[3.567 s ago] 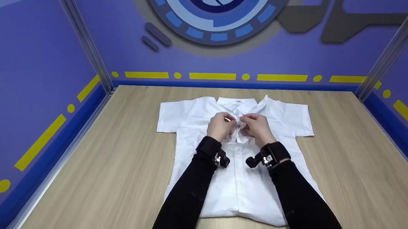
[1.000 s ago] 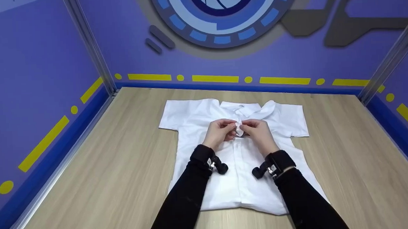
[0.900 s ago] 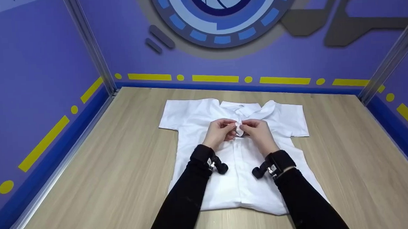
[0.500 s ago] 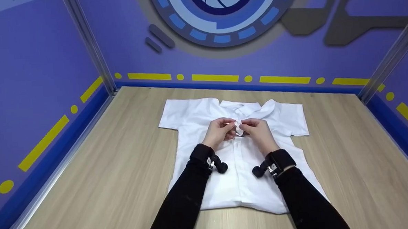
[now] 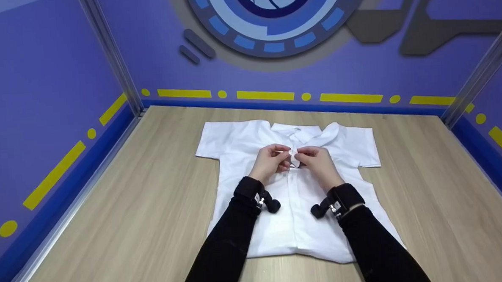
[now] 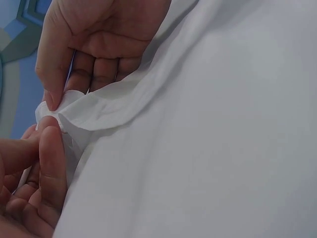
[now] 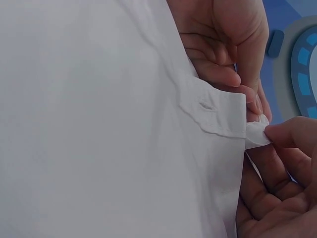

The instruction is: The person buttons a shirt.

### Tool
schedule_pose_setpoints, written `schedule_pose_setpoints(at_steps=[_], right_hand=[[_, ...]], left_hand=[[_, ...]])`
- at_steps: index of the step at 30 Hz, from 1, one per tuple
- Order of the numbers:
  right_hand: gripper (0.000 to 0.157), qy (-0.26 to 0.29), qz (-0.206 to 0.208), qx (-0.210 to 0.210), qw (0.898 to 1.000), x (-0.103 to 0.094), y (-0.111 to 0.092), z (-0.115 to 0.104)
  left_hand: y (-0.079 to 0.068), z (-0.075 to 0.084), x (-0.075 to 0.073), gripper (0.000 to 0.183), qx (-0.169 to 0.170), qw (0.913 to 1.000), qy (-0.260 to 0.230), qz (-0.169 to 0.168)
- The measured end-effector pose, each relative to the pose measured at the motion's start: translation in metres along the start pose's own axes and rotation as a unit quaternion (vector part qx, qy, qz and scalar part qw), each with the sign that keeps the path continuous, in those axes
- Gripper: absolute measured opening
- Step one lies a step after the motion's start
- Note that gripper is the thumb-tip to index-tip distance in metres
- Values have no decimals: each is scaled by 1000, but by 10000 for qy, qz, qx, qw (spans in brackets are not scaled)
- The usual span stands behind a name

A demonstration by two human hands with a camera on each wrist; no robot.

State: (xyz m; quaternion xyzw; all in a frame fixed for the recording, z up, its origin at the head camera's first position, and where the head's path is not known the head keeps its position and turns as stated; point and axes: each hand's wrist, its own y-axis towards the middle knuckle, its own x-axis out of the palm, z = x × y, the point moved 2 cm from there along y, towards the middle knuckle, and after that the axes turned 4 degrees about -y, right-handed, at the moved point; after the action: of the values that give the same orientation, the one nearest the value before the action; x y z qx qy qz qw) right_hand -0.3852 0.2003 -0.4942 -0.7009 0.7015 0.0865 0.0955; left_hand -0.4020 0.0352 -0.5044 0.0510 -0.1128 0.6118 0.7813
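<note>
A white short-sleeved button-up shirt (image 5: 272, 229) lies front up, collar away from me. At the upper chest, my left hand (image 5: 272, 162) pinches the front placket between thumb and fingers. Facing it, my right hand (image 5: 318, 162) pinches the same bunched bit of placket, fingertips close to the left ones. In the right wrist view a buttonhole (image 7: 207, 105) shows in the raised placket, and my right thumb presses a small fold of white cloth (image 7: 257, 133) beyond its edge. The left wrist view shows the lifted placket edge (image 6: 99, 111) between both hands. I cannot tell whether a button is between the fingertips.
The shirt lies on a wood-grain table (image 5: 151, 196). A blue-purple back wall (image 5: 145, 48) with yellow marks and side panels enclose it. Black wrist cameras (image 5: 272, 206) sit over the shirt front.
Over the earlier frames both hands come slightly nearer to me along the placket, and the left wrist turns a little. In the last second they stay almost still, still pinching the cloth.
</note>
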Motion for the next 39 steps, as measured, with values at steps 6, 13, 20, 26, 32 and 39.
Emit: schedule_pose_setpoints(at_steps=[6, 13, 20, 26, 32, 39], right_hand=[[31, -100, -41, 18, 9999, 1, 0, 1], [28, 161, -59, 132, 9998, 2, 2, 0], [27, 474, -237, 167, 9985, 0, -3, -9], [26, 638, -273, 101, 9975, 0, -13, -23], [26, 669, -344, 35, 9972, -1, -13, -21], [19, 174, -193, -145, 9996, 2, 2, -3]], left_hand=[[0, 0, -1, 20, -3, 10000, 20, -8], [-1, 0, 0, 19, 53, 10000, 53, -11], [-1, 0, 0, 18, 0, 10000, -71, -17], [0, -1, 0, 17, 7, 9998, -60, -194], [-1, -1, 0, 16, -20, 9996, -128, -261], [-1, 0, 0, 17, -78, 9994, -146, -312]])
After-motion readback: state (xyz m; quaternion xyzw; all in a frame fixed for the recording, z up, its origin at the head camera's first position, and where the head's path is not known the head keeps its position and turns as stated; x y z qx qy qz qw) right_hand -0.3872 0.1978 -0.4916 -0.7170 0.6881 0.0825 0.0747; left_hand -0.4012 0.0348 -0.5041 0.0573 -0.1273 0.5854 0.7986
